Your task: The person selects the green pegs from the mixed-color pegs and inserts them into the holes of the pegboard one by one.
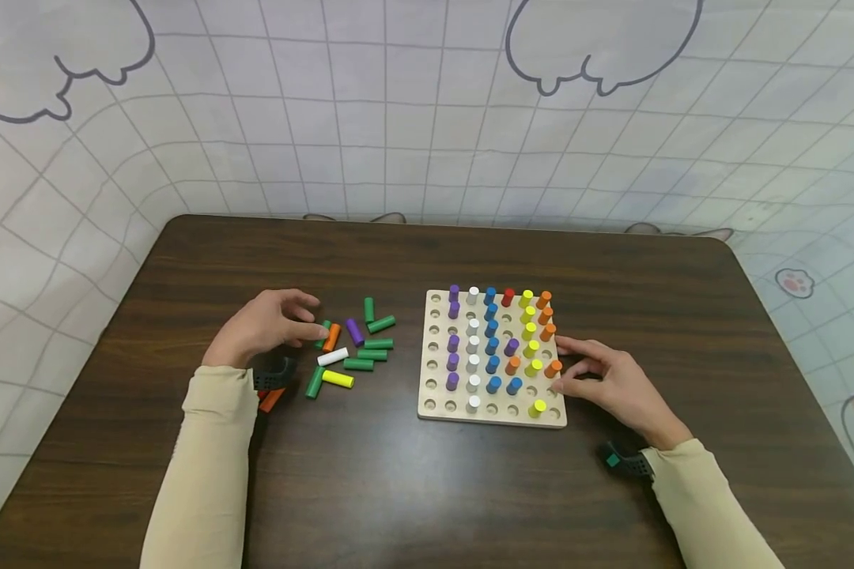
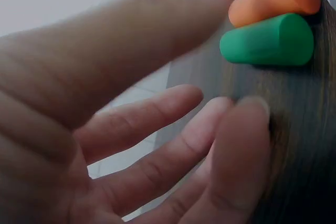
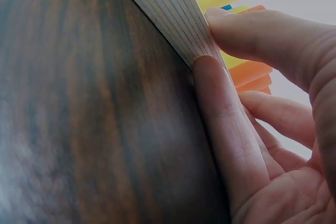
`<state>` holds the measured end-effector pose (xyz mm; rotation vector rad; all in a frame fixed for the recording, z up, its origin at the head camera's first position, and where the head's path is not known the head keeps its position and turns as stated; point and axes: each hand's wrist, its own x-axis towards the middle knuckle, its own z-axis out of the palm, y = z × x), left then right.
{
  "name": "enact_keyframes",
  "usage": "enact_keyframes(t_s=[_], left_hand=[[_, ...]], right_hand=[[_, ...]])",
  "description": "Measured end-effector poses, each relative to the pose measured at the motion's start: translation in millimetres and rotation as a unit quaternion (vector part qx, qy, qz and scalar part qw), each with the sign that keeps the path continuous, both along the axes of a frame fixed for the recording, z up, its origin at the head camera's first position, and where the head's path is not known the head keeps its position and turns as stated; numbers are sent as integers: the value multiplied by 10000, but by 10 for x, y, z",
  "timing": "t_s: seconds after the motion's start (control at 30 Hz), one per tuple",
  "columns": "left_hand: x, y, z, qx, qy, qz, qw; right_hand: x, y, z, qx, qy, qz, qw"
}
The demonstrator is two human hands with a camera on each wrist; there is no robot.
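My left hand [image 1: 266, 320] hovers over the left side of a pile of loose pegs, fingers spread and nothing between them. Closest to its fingertips are a green peg [image 2: 262, 43] and an orange peg [image 2: 270, 3], lying side by side. A purple peg [image 1: 354, 332] lies just beyond. My right hand [image 1: 612, 383] touches the right edge of a pale wooden pegboard [image 1: 440, 395], thumb and fingers apart along that side. In the right wrist view one finger lies against the board's layered side [image 3: 165, 9]. Rows of purple, white, blue, red, yellow and orange pegs stand in it.
Several green pegs [image 1: 379, 324] are scattered left of the board, with a white peg [image 1: 333, 357] and a yellow peg [image 1: 338, 379] among them. Another orange peg [image 1: 272, 400] lies beside the left wrist, partly covered. The dark wooden table [image 1: 370, 490] meets a patterned backdrop [image 1: 413, 118].
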<state>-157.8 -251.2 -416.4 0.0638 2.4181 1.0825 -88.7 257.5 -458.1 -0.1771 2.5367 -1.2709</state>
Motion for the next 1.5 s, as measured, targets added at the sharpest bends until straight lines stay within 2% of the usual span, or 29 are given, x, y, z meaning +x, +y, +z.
enact_keyframes(t_s=[0.13, 0.43, 0.87, 1.13, 1.33, 1.5], left_hand=[[-4, 12, -53, -110, -88, 7, 9999], [19, 55, -99, -196, 56, 90, 9998], [15, 73, -68, -407, 148, 113, 9990], [-19, 93, -48, -223, -9, 53, 9997], [-30, 68, -17, -398, 174, -44, 9990], [-25, 91, 0, -426, 165, -23, 9990]], right_hand=[[12, 14, 12, 37, -61, -22, 10000], [47, 55, 19, 49, 4, -3, 10000], [33, 47, 38, 61, -51, 69, 9999], [18, 35, 46, 43, -129, 85, 9999], [-20, -17, 47, 16, -201, 13, 9998], [-21, -21, 74, 1, -242, 58, 9997]])
